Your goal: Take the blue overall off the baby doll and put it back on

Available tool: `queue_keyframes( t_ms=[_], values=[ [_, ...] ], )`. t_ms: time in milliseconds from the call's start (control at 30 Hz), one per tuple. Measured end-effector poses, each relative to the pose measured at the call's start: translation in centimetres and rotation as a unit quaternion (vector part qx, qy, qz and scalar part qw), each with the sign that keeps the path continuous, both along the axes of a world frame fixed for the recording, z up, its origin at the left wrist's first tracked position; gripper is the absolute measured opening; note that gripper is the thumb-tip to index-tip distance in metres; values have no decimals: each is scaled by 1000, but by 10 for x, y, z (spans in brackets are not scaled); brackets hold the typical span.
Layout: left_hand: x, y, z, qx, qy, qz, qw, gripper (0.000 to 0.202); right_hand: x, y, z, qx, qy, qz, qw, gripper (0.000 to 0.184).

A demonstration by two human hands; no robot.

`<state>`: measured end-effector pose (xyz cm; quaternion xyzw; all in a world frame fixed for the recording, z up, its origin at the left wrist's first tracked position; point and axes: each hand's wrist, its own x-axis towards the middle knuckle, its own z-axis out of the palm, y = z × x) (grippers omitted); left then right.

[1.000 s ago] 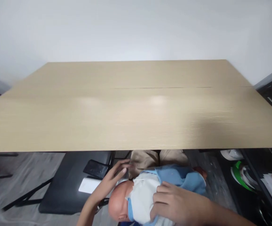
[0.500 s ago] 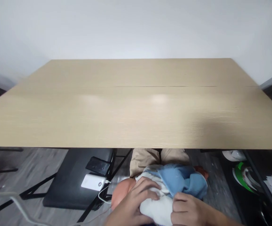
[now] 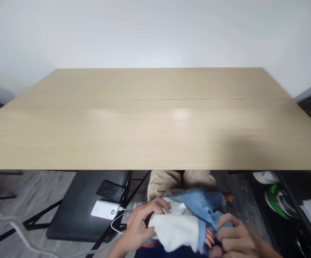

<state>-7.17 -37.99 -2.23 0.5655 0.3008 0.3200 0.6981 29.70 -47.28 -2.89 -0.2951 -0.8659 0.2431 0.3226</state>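
A baby doll [image 3: 136, 218] in a white shirt [image 3: 175, 231] and blue clothing [image 3: 204, 206] lies on my lap below the table's near edge. My left hand [image 3: 142, 224] is closed on the white shirt near the doll's head. Low at the right, my right hand [image 3: 234, 238] is closed on the blue fabric and a small doll hand [image 3: 210, 237]. Most of the doll's head is hidden behind my left hand.
A long light wooden table [image 3: 155, 122] fills the middle of the view. To my left a black chair [image 3: 82, 208] carries a dark phone [image 3: 109, 190] and a white power bank [image 3: 104, 209] with a cable. Dark shelves [image 3: 303, 208] with green and white items stand at the right.
My left hand came from the chair side onto the doll and took hold of the white shirt. My right hand slid right and down along the blue fabric. The shirt is pulled lower.
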Motion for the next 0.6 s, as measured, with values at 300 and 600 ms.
queue_keyframes(
  t_ms=[300, 600],
  values=[
    [-12, 17, 29, -19, 9, -119, 993, 60, -12, 67, 19, -189, 131, -70, 971, 46],
    [7, 32, 22, -10, 366, 13, 930, 48, -65, 159, -3, -508, 6, 35, 861, 36]
  ],
)
